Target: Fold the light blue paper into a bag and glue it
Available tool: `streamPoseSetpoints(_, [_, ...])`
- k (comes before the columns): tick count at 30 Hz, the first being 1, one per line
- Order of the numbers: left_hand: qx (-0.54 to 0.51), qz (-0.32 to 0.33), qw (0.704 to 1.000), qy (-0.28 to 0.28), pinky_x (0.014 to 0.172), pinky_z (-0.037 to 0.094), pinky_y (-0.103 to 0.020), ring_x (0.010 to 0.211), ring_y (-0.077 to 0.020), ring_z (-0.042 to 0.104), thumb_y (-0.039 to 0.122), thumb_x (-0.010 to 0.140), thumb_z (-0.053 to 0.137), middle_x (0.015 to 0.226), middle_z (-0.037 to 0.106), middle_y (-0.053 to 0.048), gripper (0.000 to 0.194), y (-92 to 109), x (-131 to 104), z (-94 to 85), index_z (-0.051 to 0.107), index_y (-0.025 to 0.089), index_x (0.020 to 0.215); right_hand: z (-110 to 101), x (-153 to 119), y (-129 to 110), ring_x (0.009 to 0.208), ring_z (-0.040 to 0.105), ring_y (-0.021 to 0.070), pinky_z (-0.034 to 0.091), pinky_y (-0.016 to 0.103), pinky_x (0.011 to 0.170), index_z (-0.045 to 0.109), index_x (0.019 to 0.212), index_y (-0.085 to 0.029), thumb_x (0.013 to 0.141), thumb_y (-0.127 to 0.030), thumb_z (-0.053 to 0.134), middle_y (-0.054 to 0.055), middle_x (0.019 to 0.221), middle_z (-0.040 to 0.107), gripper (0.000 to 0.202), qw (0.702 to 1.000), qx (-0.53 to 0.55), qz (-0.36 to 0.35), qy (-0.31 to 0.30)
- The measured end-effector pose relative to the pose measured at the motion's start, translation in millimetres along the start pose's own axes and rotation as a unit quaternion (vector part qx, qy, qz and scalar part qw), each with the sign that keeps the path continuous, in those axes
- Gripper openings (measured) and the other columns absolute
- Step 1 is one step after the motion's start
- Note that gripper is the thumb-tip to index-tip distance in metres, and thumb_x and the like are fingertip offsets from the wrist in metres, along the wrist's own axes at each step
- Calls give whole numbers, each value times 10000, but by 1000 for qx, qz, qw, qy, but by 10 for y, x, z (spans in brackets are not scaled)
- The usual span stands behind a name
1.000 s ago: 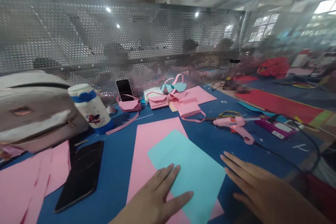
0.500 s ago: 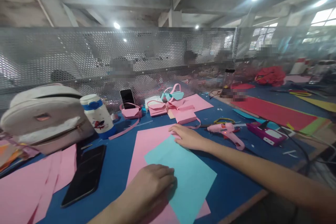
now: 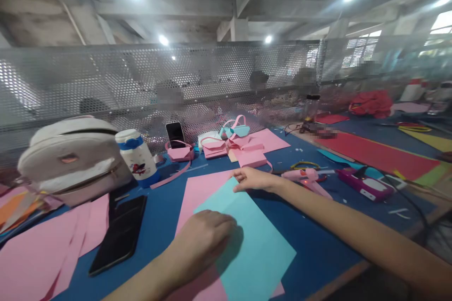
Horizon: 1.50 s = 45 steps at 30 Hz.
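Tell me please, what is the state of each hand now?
Left hand: half curled over the light-blue paper; whether it holds anything cannot be told.
Right hand: at the light-blue paper's far corner; whether it pinches it cannot be told.

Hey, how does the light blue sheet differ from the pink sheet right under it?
Layer: the light blue sheet lies on top, while the pink sheet is partly covered by it. Angle: the light blue sheet is turned, one corner pointing right, while the pink sheet lies straighter. Shared: both look plain and straight-edged, and the left hand hides part of each.
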<state>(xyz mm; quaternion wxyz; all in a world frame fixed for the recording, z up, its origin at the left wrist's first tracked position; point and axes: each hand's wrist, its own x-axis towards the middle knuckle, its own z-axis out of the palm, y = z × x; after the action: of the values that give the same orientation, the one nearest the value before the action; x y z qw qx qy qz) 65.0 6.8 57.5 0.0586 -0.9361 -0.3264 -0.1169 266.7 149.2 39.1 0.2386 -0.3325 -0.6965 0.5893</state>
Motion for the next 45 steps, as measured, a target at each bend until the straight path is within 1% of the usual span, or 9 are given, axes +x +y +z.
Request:
streamPoseSetpoints(3, [-3, -49, 998, 49, 993, 490, -401, 1241, -255, 543, 202, 1000, 404, 1426, 519, -115, 386, -74, -36, -121, 447, 226, 1382, 112, -137, -30, 751, 662, 161, 534, 279, 700, 610, 918, -143, 658, -358, 805, 31, 825, 682, 390, 991, 128, -8, 41])
streamPoseSetpoints(8, [54, -69, 994, 67, 1110, 370, -517, 1423, -328, 318, 292, 974, 477, 1583, 269, -155, 624, -30, -35, -203, 218, 170, 1528, 448, -238, -14, 890, 682, 190, 557, 301, 800, 558, 948, -169, 770, -370, 668, 80, 940, 699, 290, 945, 294, -34, 138])
streamPoseSetpoints(15, [67, -46, 996, -32, 1089, 413, -481, 1424, -317, 293, -14, 737, 456, 1563, 247, -201, 918, -44, -181, 333, 34, 100, 1544, 686, -574, -14, 979, 669, 215, 548, 395, 902, 542, 983, -157, 742, -226, 638, 92, 1004, 671, 268, 922, 374, 72, 65])
streamPoseSetpoints(20, [49, -11, 997, -60, 1057, 463, -403, 1361, -280, 428, -52, 688, 448, 1511, 378, -177, 891, -170, -321, 453, 172, 96, 1522, 458, -775, 43, 1291, 485, 247, 482, 435, 997, 457, 1213, -202, 838, -277, 599, 130, 1326, 514, 408, 994, -27, -44, 98])
streamPoseSetpoints(23, [77, 14, 996, -35, 1033, 490, -362, 1299, -254, 515, -81, 772, 415, 1437, 501, -165, 692, -217, -286, 411, 359, 75, 1443, 412, -774, 101, 1395, 345, 290, 359, 479, 1102, 440, 1352, -182, 855, -305, 668, 171, 1478, 407, 560, 899, -374, -208, 96])
streamPoseSetpoints(26, [67, 20, 997, -13, 1042, 483, -334, 1264, -237, 556, -41, 845, 433, 1381, 567, -168, 543, -244, -207, 369, 447, 54, 1379, 497, -699, 184, 1222, 542, 289, 430, 431, 1027, 541, 1292, -110, 861, -399, 691, 169, 1285, 620, 540, 757, -557, -339, 37])
streamPoseSetpoints(29, [36, 21, 999, -20, 1050, 481, -354, 1251, -237, 568, -23, 866, 449, 1367, 580, -168, 501, -269, -146, 365, 470, 58, 1359, 606, -590, 259, 1013, 652, 259, 514, 372, 828, 589, 1218, -42, 915, -356, 631, 154, 1088, 719, 439, 682, -618, -385, 74])
streamPoseSetpoints(35, [-13, -4, 999, -32, 1061, 475, -398, 1276, -256, 543, 19, 855, 523, 1406, 542, -173, 550, -356, -132, 374, 449, 84, 1396, 638, -452, 240, 838, 677, 214, 501, 334, 683, 648, 1092, -54, 949, -69, 408, 125, 901, 744, 280, 624, -661, -403, 101])
streamPoseSetpoints(45, [128, 69, 987, 70, 1150, 341, -358, 1222, -197, 592, 181, 1049, 304, 1309, 642, -50, 391, -662, -662, 337, 553, 158, 1350, 485, -463, 240, 886, 694, 199, 514, 314, 695, 666, 1101, -77, 965, -89, 390, 114, 1012, 752, 307, 630, -621, -463, 48])
